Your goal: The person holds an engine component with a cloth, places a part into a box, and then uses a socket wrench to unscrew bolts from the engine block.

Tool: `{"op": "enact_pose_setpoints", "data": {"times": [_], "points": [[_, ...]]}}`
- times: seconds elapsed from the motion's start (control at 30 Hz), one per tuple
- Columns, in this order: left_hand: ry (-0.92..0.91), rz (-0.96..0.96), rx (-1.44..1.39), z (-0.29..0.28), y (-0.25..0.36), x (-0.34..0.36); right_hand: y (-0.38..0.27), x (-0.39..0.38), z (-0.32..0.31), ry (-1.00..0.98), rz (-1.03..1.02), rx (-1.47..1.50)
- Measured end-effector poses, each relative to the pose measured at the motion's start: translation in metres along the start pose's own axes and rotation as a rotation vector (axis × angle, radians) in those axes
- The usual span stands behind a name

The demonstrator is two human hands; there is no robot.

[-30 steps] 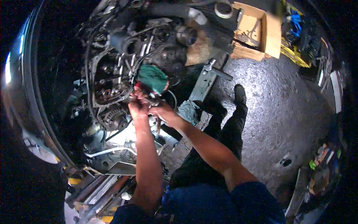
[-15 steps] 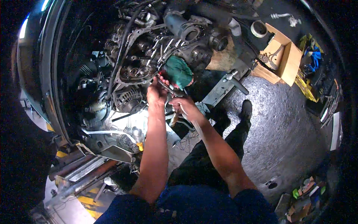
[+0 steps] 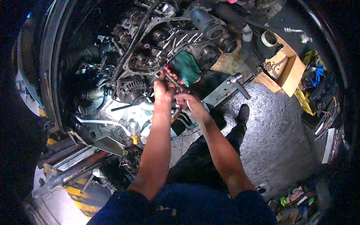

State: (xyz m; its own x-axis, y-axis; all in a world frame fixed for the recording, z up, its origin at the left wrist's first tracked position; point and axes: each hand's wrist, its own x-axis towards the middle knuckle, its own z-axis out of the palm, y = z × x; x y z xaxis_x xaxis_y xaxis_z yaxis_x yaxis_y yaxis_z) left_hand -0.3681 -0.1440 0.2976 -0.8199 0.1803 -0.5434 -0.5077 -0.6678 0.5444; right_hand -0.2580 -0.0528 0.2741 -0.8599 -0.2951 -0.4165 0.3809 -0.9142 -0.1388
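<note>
A slim dark metal rod-shaped tool (image 3: 174, 81) slants between my hands, just off the near edge of the opened engine (image 3: 144, 56). My left hand (image 3: 163, 90) is closed around its upper part, the fingertips showing on the far side. Curled fingers of my right hand (image 3: 187, 103) grip near its lower end; part of that grip is hidden. A bunched green cloth (image 3: 184, 67) lies right beyond my left fingertips, against the engine. The tool's exact kind cannot be made out.
An alternator (image 3: 131, 90) sits left of my hands, with a lit work lamp (image 3: 134, 129) below it. On the right are a metal beam (image 3: 225, 92) with a T-shaped tool (image 3: 237, 84), an open cardboard box (image 3: 294, 73) of parts, and a yellow-and-blue heap (image 3: 314, 77).
The view has shifted a little, and the engine sits slightly further right and up. More of the rod-shaped tool shows between my hands. Both hands keep their grip.
</note>
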Motion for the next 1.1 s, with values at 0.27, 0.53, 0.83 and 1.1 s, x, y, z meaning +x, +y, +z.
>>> {"op": "enact_pose_setpoints", "data": {"times": [0.27,0.53,0.83,1.1], "points": [[0.065,-0.004,0.068,-0.007,0.004,0.001,-0.004,-0.01,0.008,0.464,-1.084,-1.887],[-0.053,-0.038,-0.085,-0.01,0.004,0.002,-0.002,-0.009,0.002,-0.046,-0.077,-0.216],[0.133,0.013,0.039,-0.001,0.0,-0.008,0.004,-0.014,-0.014,0.166,-0.49,-0.915],[0.328,0.094,0.001,-0.005,-0.014,0.011,-0.001,-0.032,-0.015,0.219,-0.428,-0.719]]}}
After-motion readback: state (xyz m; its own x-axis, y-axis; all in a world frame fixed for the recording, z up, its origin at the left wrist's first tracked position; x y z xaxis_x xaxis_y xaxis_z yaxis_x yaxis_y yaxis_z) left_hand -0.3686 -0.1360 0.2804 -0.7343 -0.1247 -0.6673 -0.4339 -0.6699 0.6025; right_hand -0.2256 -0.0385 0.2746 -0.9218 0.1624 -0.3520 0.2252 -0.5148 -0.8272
